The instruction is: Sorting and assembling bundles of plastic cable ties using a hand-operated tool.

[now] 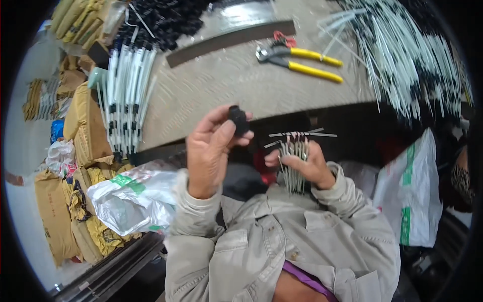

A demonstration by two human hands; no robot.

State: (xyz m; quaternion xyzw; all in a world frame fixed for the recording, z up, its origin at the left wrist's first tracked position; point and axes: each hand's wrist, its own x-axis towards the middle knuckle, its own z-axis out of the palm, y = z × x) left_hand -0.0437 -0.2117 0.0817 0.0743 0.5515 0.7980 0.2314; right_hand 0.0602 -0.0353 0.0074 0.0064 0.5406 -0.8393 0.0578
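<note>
My left hand (207, 146) is raised near the table's front edge. Between its thumb and fingers it pinches a small black piece (238, 122), whose exact kind I cannot make out. To its right and a little lower, my right hand (316, 163) is wrapped round a bundle of thin pale strips (294, 173), held roughly upright. Dark tips show at the top of the bundle, and a few loose strips lie crosswise above it. The two hands are apart, both in front of my body.
Pincers (302, 61) with yellow handles lie on the table (211, 95), below a dark flat bar (231, 43). Pale strips are bundled at the left (123, 90) and heaped at the right (402, 65). A black pile (166, 17) sits at the back. White sacks (136, 201) flank me.
</note>
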